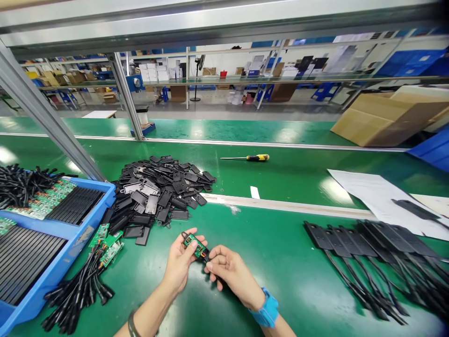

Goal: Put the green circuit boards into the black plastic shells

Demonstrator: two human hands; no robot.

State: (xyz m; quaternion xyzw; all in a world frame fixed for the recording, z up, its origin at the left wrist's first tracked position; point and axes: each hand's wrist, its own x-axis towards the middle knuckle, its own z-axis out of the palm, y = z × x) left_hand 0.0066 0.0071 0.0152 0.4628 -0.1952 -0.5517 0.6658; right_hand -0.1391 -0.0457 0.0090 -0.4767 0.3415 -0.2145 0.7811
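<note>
Between my hands is a green circuit board (195,245) seated in a black plastic case, with coloured wires at its near end. My left hand (180,262) grips the case, the thumb lying on the board. My right hand (229,269) pinches the black cable (207,260) where it leaves the case. Beyond my left hand lies a heap of black plastic case halves (157,189). To the left, a bundle of loose circuit boards (110,248) with black cables (79,290) rests on the green bench.
Blue trays (79,234) with boards and black parts stand at the left. A yellow-and-black screwdriver (257,158) lies beyond the heap. Black cased units with cables (347,241) lie at right, near paper sheets (361,187). A metal post (124,93) and cardboard box (382,117) stand farther back.
</note>
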